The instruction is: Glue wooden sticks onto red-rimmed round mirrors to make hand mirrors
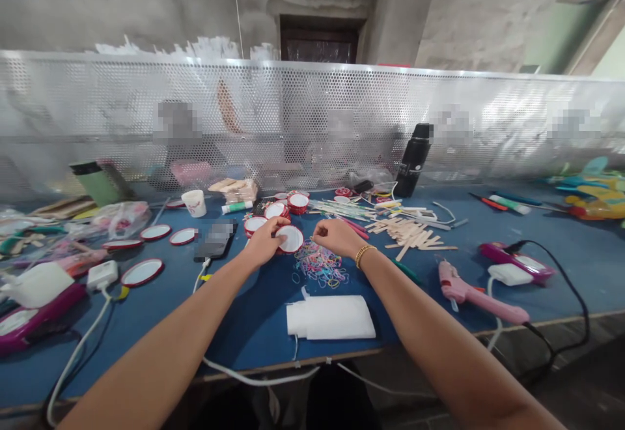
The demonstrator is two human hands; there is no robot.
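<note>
My left hand [266, 242] grips a round white lid with a red rim [291, 240], its thumb lying over the lid's near left edge. Just right of the lid, my right hand [336, 237] has its fingers curled together in a pinch; whatever may be between them is too small to make out. Below and between both hands lies a loose pile of small coloured rubber bands [322, 266]. Behind my left hand several similar red-rimmed lids [298, 202] are stacked. A folded white cloth-like packet [332, 317] lies nearer to me.
Wooden sticks [413, 231] are scattered right of my hands. A pink glue gun [481, 296] and its cable lie further right. To the left are a phone [215, 241] with a cable, a paper cup [194, 203] and loose lids [142, 272]. A black bottle [413, 161] stands by the perforated metal screen [312, 117].
</note>
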